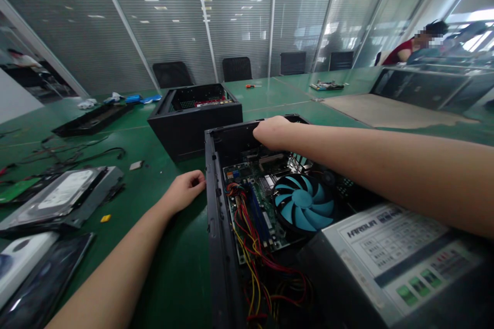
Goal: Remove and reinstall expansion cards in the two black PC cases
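An opened computer case (213, 205) lies on the green table, with a motherboard (243, 169) inside it. A blue-bladed cooling fan (302, 198) sits on the board, and a labelled power supply (386, 252) fills the near right corner. My right hand (273, 131) reaches across to the case's far wall; its fingers are hidden from me. Beside the left wall my left hand (185, 191) rests on the table, fingers loosely curled, with nothing visible in them. Red, yellow and black power cables (252, 252) run along the board's left side.
Behind stands a second black case (196, 123). To the left lie a hard drive (67, 190), loose cables (77, 157), a black panel (90, 118) and a yellow piece (105, 218). A screwdriver (251, 86) and cardboard (393, 110) are farther off. Someone in red (399, 53) sits at right.
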A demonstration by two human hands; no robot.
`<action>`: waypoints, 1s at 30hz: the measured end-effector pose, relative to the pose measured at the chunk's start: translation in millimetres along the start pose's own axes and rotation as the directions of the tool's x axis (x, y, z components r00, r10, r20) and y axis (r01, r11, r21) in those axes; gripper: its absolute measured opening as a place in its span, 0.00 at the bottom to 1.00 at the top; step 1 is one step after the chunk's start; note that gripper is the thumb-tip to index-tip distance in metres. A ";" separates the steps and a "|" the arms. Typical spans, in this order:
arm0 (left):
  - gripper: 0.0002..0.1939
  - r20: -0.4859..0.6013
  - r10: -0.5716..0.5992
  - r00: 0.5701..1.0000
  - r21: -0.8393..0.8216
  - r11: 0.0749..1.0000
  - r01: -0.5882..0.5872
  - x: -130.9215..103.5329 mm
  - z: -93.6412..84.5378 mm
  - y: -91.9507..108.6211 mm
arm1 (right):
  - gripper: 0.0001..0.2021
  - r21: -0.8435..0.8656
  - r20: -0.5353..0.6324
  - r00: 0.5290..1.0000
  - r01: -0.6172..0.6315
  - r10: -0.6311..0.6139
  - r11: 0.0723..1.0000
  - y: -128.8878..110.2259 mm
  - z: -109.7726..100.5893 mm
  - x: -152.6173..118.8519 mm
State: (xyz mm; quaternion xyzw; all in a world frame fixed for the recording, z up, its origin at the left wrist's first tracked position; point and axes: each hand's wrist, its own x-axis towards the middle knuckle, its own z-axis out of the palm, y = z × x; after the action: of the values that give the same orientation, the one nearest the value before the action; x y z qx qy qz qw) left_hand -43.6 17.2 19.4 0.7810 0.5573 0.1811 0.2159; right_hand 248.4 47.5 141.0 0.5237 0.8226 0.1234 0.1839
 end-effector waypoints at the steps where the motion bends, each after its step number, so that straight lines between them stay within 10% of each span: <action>1: 0.14 0.000 0.001 1.000 -0.001 1.000 -0.001 0.1 0.3 -0.4 | 0.22 0.001 -0.001 1.000 0.003 -0.003 1.000 0.1 0.3 0.4; 30: 0.17 0.011 -0.006 1.000 -0.025 1.000 0.006 0.7 1.9 -4.4 | 0.23 0.030 0.046 0.998 -0.043 0.042 0.999 2.0 -3.1 -2.1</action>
State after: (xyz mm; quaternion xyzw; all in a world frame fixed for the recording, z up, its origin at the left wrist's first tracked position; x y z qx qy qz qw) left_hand -45.8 18.9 15.5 0.7776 0.5560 0.1833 0.2293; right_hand 249.5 46.4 145.0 0.5467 0.8086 0.1025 0.1918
